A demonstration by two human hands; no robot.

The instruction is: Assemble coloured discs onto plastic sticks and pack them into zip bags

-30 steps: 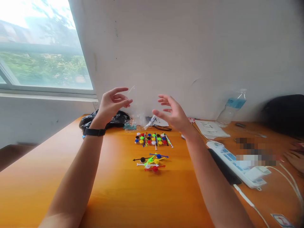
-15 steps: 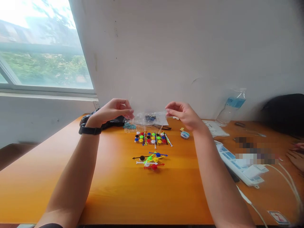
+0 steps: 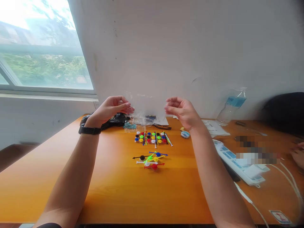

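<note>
The left hand [image 3: 116,107] is at the left side of the clear bag [image 3: 147,104] and pinches its edge. The clear bag is up in the air, over the surface [image 3: 118,190]. Nearer than the clear bag lie bright arrow pieces [image 3: 150,158]. The right hand [image 3: 180,110] is at its right side, fingers bent; I can't tell if they grip. Spreading the clear bag seems the step now, and calls for soft pinches on both edges.
</note>
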